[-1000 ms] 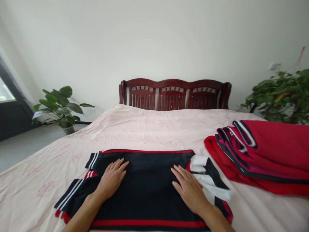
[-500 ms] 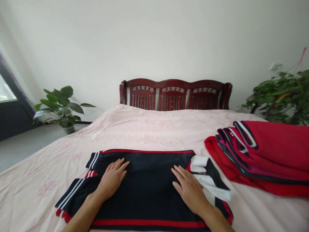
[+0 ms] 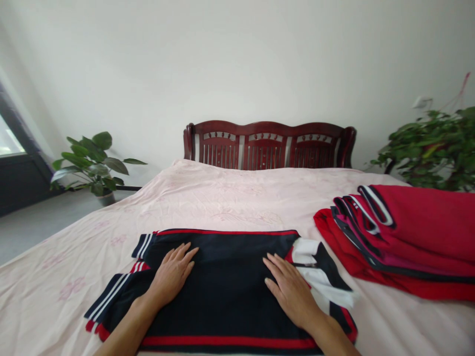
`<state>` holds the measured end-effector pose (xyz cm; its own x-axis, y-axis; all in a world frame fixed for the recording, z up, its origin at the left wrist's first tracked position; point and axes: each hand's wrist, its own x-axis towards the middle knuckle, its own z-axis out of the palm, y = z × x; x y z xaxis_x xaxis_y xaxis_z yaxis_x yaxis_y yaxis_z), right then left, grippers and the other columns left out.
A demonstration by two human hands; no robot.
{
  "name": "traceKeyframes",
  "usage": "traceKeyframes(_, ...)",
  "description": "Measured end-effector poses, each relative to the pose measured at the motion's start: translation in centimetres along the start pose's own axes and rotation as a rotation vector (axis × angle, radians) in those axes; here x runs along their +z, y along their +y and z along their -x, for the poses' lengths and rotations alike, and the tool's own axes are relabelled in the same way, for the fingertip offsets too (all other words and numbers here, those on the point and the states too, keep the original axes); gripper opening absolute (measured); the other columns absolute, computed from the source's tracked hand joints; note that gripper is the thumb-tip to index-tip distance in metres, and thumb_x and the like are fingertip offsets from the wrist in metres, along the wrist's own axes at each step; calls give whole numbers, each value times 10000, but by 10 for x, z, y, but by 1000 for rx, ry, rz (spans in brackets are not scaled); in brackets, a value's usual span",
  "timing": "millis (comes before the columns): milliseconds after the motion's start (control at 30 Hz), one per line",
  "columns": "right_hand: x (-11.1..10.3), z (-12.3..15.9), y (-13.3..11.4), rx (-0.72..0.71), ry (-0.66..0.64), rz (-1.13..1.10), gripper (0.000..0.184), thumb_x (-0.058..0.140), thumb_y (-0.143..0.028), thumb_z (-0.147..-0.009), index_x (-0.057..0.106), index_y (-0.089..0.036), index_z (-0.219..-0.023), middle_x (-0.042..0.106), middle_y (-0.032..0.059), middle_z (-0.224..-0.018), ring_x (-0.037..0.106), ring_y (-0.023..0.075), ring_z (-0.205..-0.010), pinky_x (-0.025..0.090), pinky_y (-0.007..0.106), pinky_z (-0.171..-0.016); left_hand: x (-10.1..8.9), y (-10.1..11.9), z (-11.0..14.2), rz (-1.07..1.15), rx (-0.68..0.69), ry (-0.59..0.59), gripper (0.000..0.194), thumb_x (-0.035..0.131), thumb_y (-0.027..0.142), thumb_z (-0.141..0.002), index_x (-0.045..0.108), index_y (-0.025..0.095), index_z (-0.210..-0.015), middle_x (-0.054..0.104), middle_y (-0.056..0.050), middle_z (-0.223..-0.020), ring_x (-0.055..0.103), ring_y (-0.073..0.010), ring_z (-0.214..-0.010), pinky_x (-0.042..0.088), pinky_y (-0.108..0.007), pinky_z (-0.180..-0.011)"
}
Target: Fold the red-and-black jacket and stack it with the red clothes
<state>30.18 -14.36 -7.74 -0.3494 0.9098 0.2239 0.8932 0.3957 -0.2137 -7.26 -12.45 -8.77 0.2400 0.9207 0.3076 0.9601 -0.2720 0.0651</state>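
Note:
A folded navy jacket (image 3: pixel 230 282) with red edging lies flat in front of me, its striped cuffs toward the left and a white and navy collar part (image 3: pixel 315 282) toward the right. My left hand (image 3: pixel 172 272) rests palm down on the jacket's left portion, fingers stretched out. On the right portion, beside the white part, my right hand (image 3: pixel 287 287) lies flat with its fingers spread. Neither hand grips the cloth. Red shows from under the navy near the cuffs.
Several folded red, magenta and navy garments (image 3: pixel 419 237) are stacked at the right on the pink bedsheet (image 3: pixel 208 198). Behind stands a dark wooden headboard (image 3: pixel 265 143). One potted plant (image 3: pixel 96 163) is on the floor at left, and a leafy plant (image 3: pixel 434 143) at right.

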Motion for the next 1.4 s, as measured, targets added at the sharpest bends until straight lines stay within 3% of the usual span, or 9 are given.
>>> traceKeyframes(1400,1,0,0,-7,15,-2,498,419,-434,-975,492,-259,-1435,460,44,-1511,389,248,-1409,348,465,-1157,4,-2,1,-1,9,18,444,381,346,-990,517,301,-1411,507,-71,-1489,430,-248,-1391,338,-467,-1140)
